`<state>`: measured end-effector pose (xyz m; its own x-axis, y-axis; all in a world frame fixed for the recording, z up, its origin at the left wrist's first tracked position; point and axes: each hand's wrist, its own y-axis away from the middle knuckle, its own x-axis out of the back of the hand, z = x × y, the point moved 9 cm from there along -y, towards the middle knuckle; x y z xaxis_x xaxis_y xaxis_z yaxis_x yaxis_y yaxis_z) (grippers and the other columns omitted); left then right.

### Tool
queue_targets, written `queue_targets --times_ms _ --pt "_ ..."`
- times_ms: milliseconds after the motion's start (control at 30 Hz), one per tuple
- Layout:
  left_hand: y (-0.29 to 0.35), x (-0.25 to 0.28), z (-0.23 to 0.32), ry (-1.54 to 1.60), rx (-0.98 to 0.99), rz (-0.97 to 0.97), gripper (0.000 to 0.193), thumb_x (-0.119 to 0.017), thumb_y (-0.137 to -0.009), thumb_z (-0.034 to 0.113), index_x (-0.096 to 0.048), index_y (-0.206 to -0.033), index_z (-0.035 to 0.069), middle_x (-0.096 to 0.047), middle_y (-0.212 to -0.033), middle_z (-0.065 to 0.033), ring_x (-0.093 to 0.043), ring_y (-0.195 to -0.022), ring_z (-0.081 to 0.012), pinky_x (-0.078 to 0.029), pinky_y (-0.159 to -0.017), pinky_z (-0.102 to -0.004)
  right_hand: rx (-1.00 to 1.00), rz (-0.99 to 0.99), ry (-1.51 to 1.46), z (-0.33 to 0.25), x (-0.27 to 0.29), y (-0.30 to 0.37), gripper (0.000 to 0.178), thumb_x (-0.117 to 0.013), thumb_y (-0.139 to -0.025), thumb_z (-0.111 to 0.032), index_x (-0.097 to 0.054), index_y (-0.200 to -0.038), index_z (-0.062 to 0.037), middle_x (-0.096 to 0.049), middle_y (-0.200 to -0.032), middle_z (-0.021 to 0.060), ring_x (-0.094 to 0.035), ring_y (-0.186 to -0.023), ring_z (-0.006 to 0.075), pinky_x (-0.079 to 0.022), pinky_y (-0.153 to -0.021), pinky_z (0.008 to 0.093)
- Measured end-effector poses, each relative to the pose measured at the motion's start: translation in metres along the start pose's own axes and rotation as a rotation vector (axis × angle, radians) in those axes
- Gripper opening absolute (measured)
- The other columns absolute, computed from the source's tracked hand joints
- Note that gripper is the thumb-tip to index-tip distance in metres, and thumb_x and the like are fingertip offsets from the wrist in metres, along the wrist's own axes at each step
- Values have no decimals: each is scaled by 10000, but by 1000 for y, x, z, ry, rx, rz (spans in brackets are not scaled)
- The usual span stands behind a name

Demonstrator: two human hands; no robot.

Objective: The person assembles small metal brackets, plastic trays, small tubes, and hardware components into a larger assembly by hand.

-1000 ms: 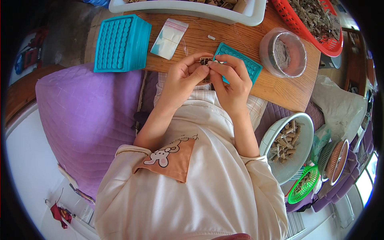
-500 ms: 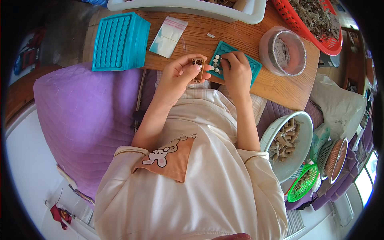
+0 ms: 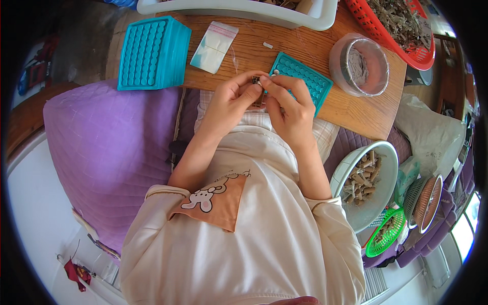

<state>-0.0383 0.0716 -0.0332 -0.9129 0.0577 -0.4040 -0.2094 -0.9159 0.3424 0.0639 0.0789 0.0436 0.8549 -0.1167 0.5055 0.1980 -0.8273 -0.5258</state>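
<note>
Small brown piece [image 3: 258, 101] is pinched between thumb and fingers of the left hand [image 3: 234, 100], gap closed down to the piece's width. It's held over the lap, just off the table's near edge. Right hand [image 3: 294, 108]: thumb and index nearly together at the piece's far end; can't tell if anything is gripped, contact is hidden by the fingertips.

Handling, judged by eye: light, stiff, thin-walled, probably brittle if squeezed hard. Not obviously slippery. Best gripped by its long sides, low down, far end left free, light pressure only.

Just right of the hands: teal tray [image 3: 317, 81], partly covered by the right hand, pale round bit [image 3: 275, 72] seen at its left side. Bits like that look easily dropped; edge pinch advised.

Further out: clear bags [image 3: 213, 48] and stacked teal trays [image 3: 152, 53] left, lined tub [image 3: 379, 87] right, white bin [image 3: 234, 8] far side.
</note>
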Motion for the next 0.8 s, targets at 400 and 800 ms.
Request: queue_targets --times_ms 400,800 --pt "-3 15 -16 81 92 70 217 -434 -818 119 -508 -992 12 -584 -863 -88 -585 -733 -144 -474 -631 -246 -357 -145 57 82 -23 7 160 -575 -704 -34 -596 -862 -51 -559 -782 87 -555 -706 209 -447 -574 290" --pt "0 9 -13 75 108 59 207 -432 -830 109 -502 -1005 24 -580 -900 -98 -584 -768 -147 -475 -647 -247 -203 -228 307 75 -32 7 54 -573 -705 -64 -569 -756 -47 -540 -782 67 -526 -728 255 -432 -594 343"
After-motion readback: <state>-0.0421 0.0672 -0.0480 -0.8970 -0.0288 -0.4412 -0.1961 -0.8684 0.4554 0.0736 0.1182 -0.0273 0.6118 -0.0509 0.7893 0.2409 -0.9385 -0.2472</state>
